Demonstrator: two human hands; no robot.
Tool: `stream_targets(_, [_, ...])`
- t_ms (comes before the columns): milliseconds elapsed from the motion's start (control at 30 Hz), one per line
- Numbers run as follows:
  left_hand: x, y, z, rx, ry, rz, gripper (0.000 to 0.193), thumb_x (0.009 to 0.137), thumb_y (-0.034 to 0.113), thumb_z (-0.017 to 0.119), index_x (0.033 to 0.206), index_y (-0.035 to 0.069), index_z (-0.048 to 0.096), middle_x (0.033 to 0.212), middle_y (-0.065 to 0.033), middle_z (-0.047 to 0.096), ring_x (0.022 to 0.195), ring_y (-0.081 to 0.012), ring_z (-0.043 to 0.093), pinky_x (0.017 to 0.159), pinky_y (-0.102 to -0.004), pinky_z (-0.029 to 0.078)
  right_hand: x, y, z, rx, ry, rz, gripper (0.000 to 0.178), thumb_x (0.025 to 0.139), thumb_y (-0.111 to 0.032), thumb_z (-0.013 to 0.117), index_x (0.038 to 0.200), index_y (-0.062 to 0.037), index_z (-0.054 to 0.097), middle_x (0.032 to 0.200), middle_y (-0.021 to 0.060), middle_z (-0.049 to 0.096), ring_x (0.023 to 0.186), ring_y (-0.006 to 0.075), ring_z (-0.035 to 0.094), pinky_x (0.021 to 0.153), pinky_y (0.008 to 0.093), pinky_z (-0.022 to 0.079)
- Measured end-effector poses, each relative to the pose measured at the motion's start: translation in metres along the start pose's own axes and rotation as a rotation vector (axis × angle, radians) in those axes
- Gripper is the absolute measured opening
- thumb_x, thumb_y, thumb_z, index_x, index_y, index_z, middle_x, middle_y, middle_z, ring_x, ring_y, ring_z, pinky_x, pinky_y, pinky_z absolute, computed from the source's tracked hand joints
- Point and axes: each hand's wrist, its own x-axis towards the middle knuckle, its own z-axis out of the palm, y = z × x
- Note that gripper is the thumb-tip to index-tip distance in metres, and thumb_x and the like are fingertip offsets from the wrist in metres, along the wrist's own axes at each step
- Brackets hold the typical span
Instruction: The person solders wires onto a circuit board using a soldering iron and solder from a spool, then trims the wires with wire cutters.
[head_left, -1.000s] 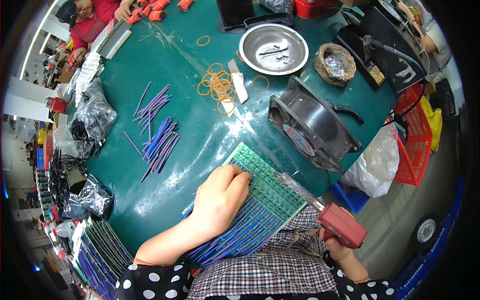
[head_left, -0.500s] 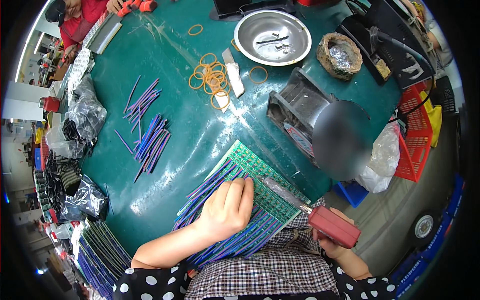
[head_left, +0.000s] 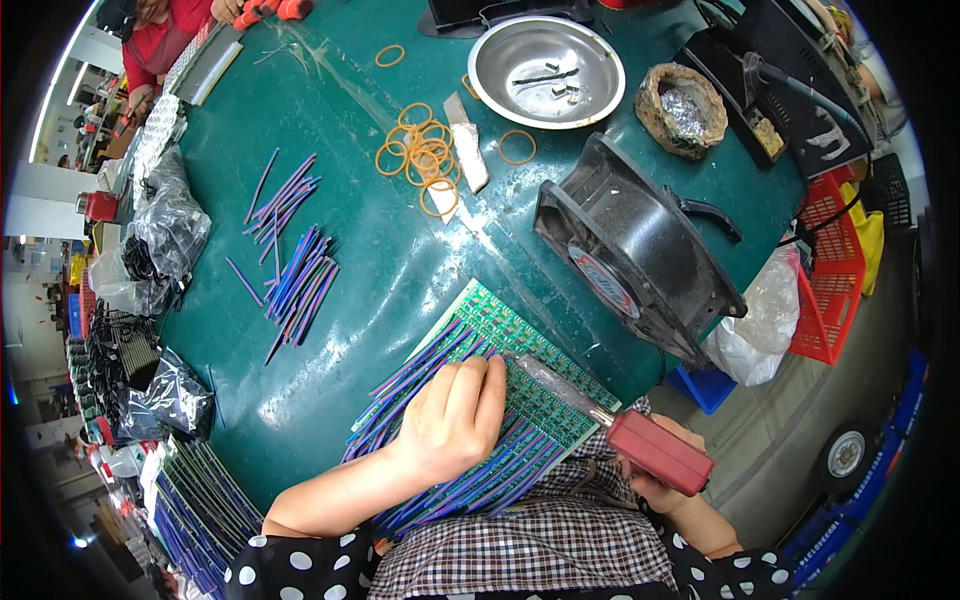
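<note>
A green circuit board panel (head_left: 482,310) lies at the table's near edge, partly over a checked apron. Rows of blue and purple wires (head_left: 490,482) run across it toward me. My left hand (head_left: 455,415) is closed over the middle of the panel, fingertips pinching a thin wire whose end they mostly hide. From the right, my right hand (head_left: 662,480) grips the dark red boxy handle of a soldering iron (head_left: 655,450). Its grey metal tip reaches over the board, close to my left fingertips.
Loose wires (head_left: 300,290) lie on the left of the green table. Rubber bands (head_left: 425,150), a metal bowl (head_left: 545,75), a rough stone-like dish (head_left: 680,110) and a black fan (head_left: 640,250) stand beyond the board. Wired boards (head_left: 205,515) are stacked at lower left; a person (head_left: 165,45) sits far left.
The soldering iron has shifted slightly left with my right hand. My left hand stays nearly in place. A dark blur over the fan is gone, so the fan shows whole.
</note>
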Motion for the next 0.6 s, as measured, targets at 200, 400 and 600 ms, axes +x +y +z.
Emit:
stream_targets(200, [0.000,0.002,-0.001,0.012,-0.020,-0.018,0.032,0.068,0.001,0.062,0.099,-0.007,0.063,0.089,-0.0127,0.056,0.071,-0.0219,0.057,0.058,-0.0282,0.048,0.007,-0.004,-0.009,0.118,-0.012,0.041,0.059,0.074,-0.043,0.073,0.111,0.0004,0.058,0.087,0.0109,0.067,0.071,0.0269,0.066,0.067,0.0347,0.053])
stream_targets(400, [0.000,0.003,-0.001,0.039,-0.029,-0.006,0.032,0.068,0.002,0.063,0.099,-0.007,0.063,0.090,-0.0123,0.056,0.072,-0.0214,0.057,0.059,-0.0279,0.048,-0.009,0.006,-0.010,0.146,-0.064,0.045,0.069,0.070,-0.039,0.080,0.114,0.0081,0.055,0.085,0.0119,0.068,0.071,0.0235,0.069,0.066,0.0304,0.054])
stream_targets(600, [0.000,0.002,-0.001,0.021,-0.014,0.010,0.031,0.069,0.002,0.064,0.098,-0.007,0.063,0.089,-0.0123,0.057,0.071,-0.0215,0.058,0.058,-0.0281,0.048,-0.007,-0.006,-0.006,0.042,0.002,0.080,0.061,0.085,-0.057,0.056,0.113,-0.0025,0.058,0.093,0.0079,0.068,0.078,0.0250,0.064,0.078,0.0369,0.048])
